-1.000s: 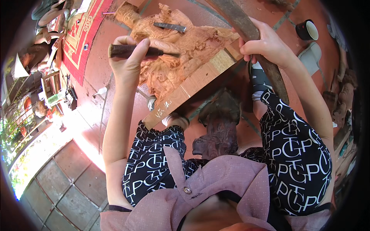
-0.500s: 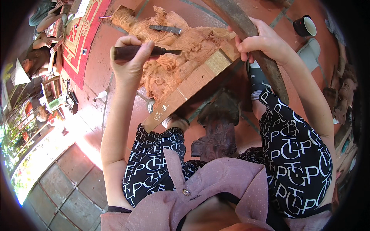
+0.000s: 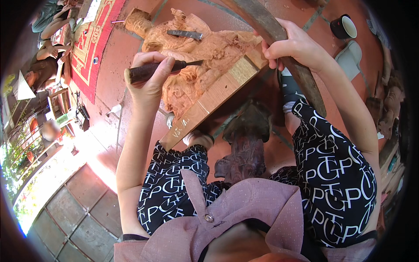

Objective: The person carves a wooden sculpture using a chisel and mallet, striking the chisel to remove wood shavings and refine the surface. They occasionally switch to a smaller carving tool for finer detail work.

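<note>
Gripping a chisel (image 3: 179, 66), the left hand (image 3: 152, 74) is pointing it rightward across the wood carving (image 3: 218, 52), while the right hand (image 3: 294, 47) is clasping a curved stick (image 3: 264, 22).

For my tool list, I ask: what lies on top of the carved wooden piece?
On the carved wooden piece lies a flat metal tool. The left hand holds a chisel over it; whether its tip touches is unclear. The carving directly beneath the flat metal tool is covered.

wooden bar (image 3: 264, 24): upper end cut off | chisel (image 3: 179, 66): tip contact with carving (image 3: 222, 48) unclear | background head (image 3: 51, 131): blurred
</note>
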The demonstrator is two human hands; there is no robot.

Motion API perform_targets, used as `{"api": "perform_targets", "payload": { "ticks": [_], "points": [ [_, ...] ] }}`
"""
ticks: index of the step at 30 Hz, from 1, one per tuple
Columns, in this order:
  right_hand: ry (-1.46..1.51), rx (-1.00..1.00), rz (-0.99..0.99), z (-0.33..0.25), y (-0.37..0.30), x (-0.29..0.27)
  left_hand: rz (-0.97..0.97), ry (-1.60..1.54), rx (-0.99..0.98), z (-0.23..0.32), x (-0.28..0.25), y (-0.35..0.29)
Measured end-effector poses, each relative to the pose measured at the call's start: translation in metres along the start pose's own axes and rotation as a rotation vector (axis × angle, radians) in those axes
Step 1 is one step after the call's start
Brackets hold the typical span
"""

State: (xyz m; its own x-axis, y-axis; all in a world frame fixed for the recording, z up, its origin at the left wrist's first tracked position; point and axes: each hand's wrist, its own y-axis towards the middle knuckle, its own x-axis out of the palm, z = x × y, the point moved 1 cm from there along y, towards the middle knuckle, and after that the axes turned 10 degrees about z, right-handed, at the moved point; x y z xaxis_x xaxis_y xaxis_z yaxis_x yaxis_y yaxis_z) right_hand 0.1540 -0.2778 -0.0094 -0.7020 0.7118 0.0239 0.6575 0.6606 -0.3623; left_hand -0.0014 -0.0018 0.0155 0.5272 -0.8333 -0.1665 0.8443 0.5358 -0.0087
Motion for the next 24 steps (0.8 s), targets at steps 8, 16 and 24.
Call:
{"api": "perform_targets", "payload": {
  "ticks": [8, 16, 24],
  "points": [
    [0.009, 0.000, -0.009, -0.001, 0.001, 0.003, -0.066, 0.133, 0.044, -0.009, -0.004, -0.012],
    [0.181, 0.188, -0.111, -0.028, -0.011, -0.010, -0.153, -0.149, -0.085, 0.017, -0.019, 0.003],
    [-0.472, -0.352, -0.080, -0.101, -0.037, 0.027, -0.132, -0.141, -0.122, 0.004, -0.019, -0.002]
  ]
}}
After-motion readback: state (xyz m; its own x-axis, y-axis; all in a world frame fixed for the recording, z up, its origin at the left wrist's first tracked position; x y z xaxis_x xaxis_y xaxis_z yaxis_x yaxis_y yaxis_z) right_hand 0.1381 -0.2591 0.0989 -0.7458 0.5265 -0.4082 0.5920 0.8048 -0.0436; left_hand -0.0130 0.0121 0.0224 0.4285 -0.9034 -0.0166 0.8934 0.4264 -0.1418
